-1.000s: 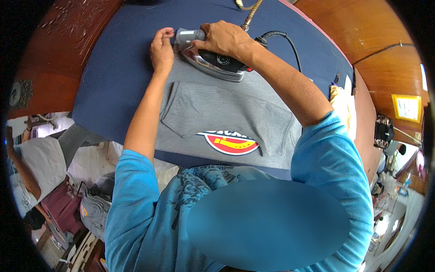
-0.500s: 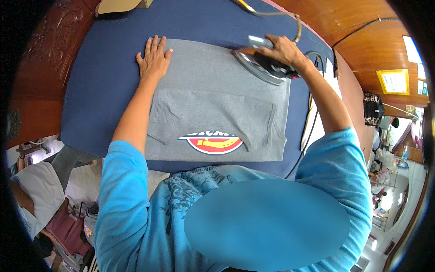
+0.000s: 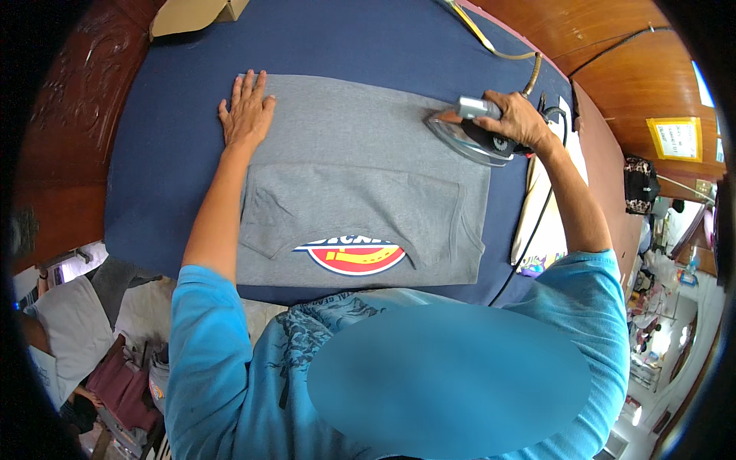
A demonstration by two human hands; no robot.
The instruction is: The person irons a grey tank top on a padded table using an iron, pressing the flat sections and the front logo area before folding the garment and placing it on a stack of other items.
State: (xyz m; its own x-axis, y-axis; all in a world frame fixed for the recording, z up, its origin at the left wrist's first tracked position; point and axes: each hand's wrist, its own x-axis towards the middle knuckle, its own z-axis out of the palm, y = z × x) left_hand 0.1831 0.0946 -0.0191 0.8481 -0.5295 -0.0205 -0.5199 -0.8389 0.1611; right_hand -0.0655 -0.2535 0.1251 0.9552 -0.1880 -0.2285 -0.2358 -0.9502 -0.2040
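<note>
A grey T-shirt (image 3: 368,138) lies spread on the blue padded table, its near part folded over so a sleeve rests on top. Part of a red, yellow and blue print (image 3: 360,257) shows below the fold. My left hand (image 3: 247,115) lies flat with spread fingers on the shirt's far left corner. Wrapped round the handle of a steam iron (image 3: 479,142) is my right hand (image 3: 517,119). The iron's soleplate sits at the shirt's right edge, partly over the blue cloth. Whether it presses down fully I cannot tell.
The blue table cover (image 3: 169,153) surrounds the shirt. A hose (image 3: 491,46) and a black cord (image 3: 529,230) run to the iron. Folded cream cloth (image 3: 537,215) lies at the right, a cardboard box (image 3: 184,17) at the far left. Another person's pale clothing (image 3: 73,322) shows lower left.
The iron, in my right hand, has moved right and slightly nearer, to the shirt's right edge. My left hand stays flat on the corner. The whole view has shifted a little.
</note>
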